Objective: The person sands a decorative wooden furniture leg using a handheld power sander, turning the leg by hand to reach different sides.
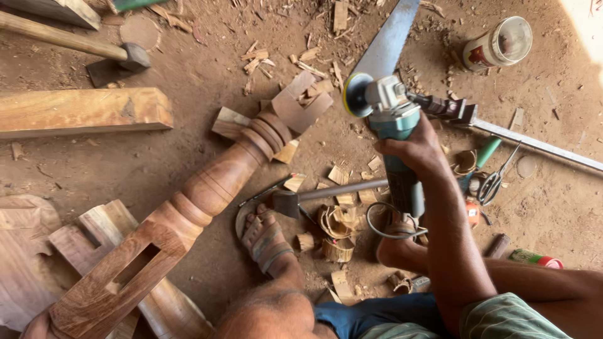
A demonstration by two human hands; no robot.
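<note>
Right hand [414,150], fingers wrapped around an angle grinder [391,125], holds it above the turned wooden leg [207,188], frame centre; left hand unseen.

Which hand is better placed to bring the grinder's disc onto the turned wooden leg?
Probably the right hand: it grips the teal angle grinder just right of the turned wooden leg. No left hand is in view.

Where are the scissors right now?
In the head view the scissors lie on the dirt floor at the right, beside a green-handled tool and just right of the hand holding the angle grinder.
</note>
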